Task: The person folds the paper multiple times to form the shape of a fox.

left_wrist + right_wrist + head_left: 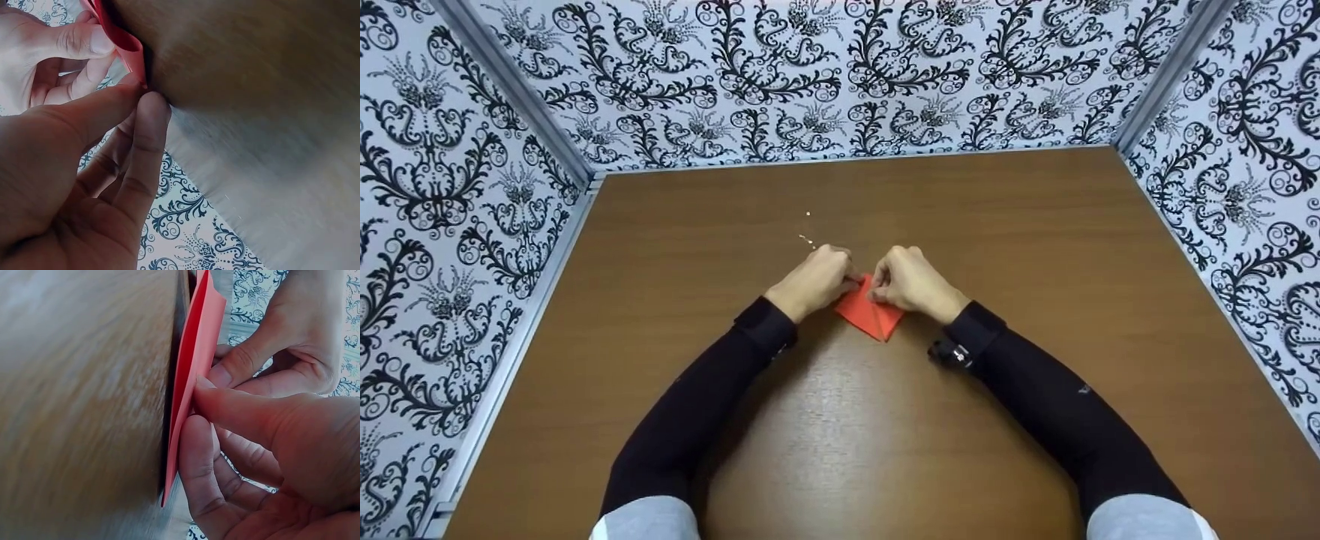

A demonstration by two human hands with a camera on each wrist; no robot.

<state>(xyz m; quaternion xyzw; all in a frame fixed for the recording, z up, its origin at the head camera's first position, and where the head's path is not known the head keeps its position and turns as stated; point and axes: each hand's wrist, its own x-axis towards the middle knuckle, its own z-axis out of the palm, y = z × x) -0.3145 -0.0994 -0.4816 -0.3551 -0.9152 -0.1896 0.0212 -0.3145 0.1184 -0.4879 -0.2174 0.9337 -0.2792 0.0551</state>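
Observation:
A piece of red folded paper point(859, 313) lies on the wooden table, its near end a point and a slit running up between two flaps. At its left edge my left hand point(817, 279) pinches the paper between thumb and index finger; the left wrist view shows the fingertips together at a corner of the red paper point(130, 55). My right hand point(913, 280) pinches the right flap near the middle crease. In the right wrist view, the layers of the red paper point(194, 365) stand slightly apart beside the right thumb and fingers.
Small white bits point(808, 240) lie on the wooden table point(997, 217) beyond the left hand. Patterned black-and-white panels point(840, 82) with grey metal posts point(521, 82) enclose the back and sides. A dark wrist strap with a small device point(952, 354) sits on the right forearm.

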